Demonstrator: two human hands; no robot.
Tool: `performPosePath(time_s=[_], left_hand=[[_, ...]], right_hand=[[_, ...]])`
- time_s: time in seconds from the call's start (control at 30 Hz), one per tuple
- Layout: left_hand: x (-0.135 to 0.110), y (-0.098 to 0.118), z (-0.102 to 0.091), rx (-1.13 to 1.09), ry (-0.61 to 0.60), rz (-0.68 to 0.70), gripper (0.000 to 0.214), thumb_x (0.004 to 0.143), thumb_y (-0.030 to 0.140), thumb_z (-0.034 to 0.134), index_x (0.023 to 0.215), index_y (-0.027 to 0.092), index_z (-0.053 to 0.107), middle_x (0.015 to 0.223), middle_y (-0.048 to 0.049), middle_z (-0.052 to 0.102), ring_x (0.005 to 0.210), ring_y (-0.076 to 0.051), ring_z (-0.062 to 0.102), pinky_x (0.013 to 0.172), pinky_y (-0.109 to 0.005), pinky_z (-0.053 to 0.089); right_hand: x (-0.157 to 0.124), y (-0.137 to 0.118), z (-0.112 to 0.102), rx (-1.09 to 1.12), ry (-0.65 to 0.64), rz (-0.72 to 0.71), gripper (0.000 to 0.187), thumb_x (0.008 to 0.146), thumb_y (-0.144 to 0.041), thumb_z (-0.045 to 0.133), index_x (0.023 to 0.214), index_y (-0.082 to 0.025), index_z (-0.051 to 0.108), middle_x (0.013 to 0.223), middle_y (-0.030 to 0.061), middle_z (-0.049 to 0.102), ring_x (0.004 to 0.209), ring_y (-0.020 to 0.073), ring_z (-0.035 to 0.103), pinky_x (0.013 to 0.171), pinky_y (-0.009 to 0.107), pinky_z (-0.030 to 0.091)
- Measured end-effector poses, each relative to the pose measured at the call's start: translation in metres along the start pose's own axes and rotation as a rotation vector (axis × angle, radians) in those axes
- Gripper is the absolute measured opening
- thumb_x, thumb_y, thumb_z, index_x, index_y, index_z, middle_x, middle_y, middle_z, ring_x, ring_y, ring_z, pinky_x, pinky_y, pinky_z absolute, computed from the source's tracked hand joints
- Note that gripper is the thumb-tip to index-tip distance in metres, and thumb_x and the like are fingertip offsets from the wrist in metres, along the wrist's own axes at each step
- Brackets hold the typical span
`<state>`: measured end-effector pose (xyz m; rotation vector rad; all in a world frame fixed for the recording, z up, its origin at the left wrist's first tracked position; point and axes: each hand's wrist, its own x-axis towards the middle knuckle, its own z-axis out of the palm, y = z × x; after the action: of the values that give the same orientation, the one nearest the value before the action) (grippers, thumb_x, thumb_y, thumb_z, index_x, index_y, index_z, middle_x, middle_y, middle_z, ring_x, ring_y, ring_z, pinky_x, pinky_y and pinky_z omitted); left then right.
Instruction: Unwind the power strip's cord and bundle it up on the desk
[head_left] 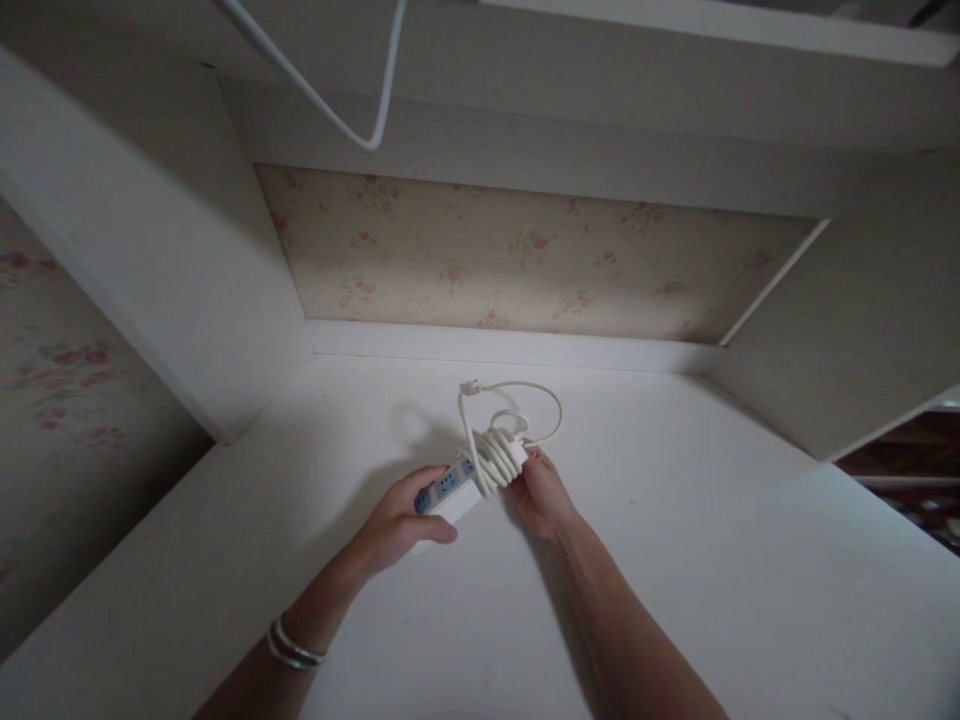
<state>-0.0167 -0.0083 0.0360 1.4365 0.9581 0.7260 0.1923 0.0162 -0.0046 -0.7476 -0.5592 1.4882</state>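
Note:
A white power strip [452, 491] with blue socket faces lies low over the white desk top [675, 560]. My left hand [401, 520] grips its near end, fingers wrapped round it. Its white cord [496, 455] is wound in several turns round the far end, and a loose loop with the plug [469, 387] trails toward the back wall. My right hand [541, 490] is closed on the wound end of the strip, fingertips against the cord. Silver bangles [294, 648] sit on my left wrist.
The desk sits in an alcove with white side panels [187, 280] left and right and floral wallpaper [510, 260] at the back. A white shelf [600, 110] runs overhead, with a white cable [360, 110] hanging from it. Darker furniture shows at the far right.

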Motion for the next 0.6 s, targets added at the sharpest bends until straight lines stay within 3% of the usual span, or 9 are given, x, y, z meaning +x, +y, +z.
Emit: performPosePath(time_s=[0.13,0.3,0.43,0.6], left_hand=[[0.001,-0.002,0.001,0.089,-0.026,0.014,0.051,0.055,0.015,0.072,0.105,0.016,0.067,0.092,0.0001,0.064,0.081,-0.018,0.054,0.067,-0.024,0.039],[0.007,-0.011,0.001,0.167,0.137,-0.042,0.051,0.056,0.017,0.071,0.107,0.017,0.066,0.09,0.0001,0.065,0.079,-0.019,0.057,0.066,-0.025,0.04],[0.01,-0.013,0.0,0.164,0.282,-0.055,0.047,0.061,0.024,0.071,0.106,0.017,0.065,0.084,0.0017,0.064,0.074,-0.017,0.055,0.064,-0.025,0.039],[0.009,-0.01,-0.002,0.104,0.355,-0.065,0.041,0.065,0.029,0.069,0.104,0.016,0.065,0.076,0.0028,0.06,0.066,-0.015,0.051,0.056,-0.023,0.035]], right_hand=[[0.006,-0.018,-0.02,0.252,0.092,-0.043,0.015,0.079,-0.03,0.07,0.074,-0.02,0.06,0.062,-0.005,0.061,0.055,0.0091,0.055,0.054,0.022,0.048],[0.006,-0.031,-0.037,0.452,0.134,-0.064,0.016,0.084,-0.032,0.063,0.074,-0.02,0.059,0.06,-0.0044,0.058,0.054,0.0082,0.054,0.056,0.022,0.049],[-0.002,-0.029,-0.02,0.361,0.049,-0.001,0.028,0.085,-0.047,0.061,0.089,-0.019,0.063,0.067,-0.0027,0.06,0.053,0.008,0.051,0.051,0.022,0.046],[-0.012,-0.014,0.005,0.031,-0.097,0.142,0.038,0.082,-0.053,0.063,0.099,-0.019,0.063,0.058,-0.0064,0.053,0.041,0.0056,0.036,0.039,0.019,0.03]])
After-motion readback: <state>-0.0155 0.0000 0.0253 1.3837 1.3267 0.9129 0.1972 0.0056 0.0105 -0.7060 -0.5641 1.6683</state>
